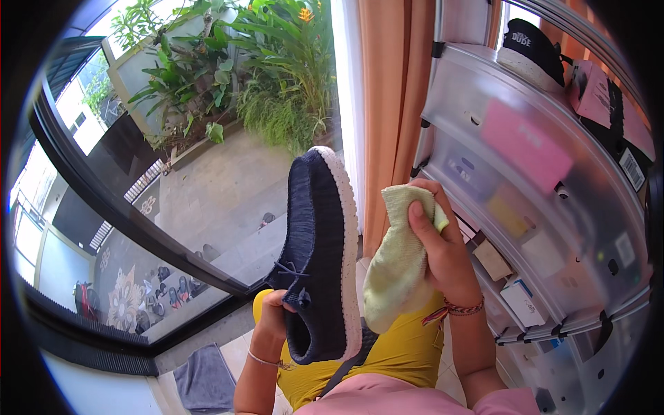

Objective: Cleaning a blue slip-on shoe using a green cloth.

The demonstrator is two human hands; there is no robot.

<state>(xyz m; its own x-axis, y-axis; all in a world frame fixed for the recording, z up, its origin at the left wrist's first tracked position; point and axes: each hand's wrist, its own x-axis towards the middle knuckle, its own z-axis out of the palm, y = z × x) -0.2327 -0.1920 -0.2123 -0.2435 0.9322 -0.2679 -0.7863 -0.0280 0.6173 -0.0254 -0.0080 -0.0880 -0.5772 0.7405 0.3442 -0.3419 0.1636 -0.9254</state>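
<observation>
Left hand (272,315) grips a navy lace-up shoe (321,256) by its opening, toe pointing away, whitish sole (351,256) rightward, while the right hand (444,249) clasps a pale-green ribbed sock (398,266) just beside it.

Two hands were counted: one navy shoe (323,238) was found gripped by the fingers of the left hand (274,315), and one pale green sock (398,259) by those of the right hand (445,252). One grey cloth (205,377) was noted below and left of the left fingers, one orange flower (306,14) far above them. Several pieces of footwear (183,289), left of the left fingers, were too small for exact counting.
</observation>
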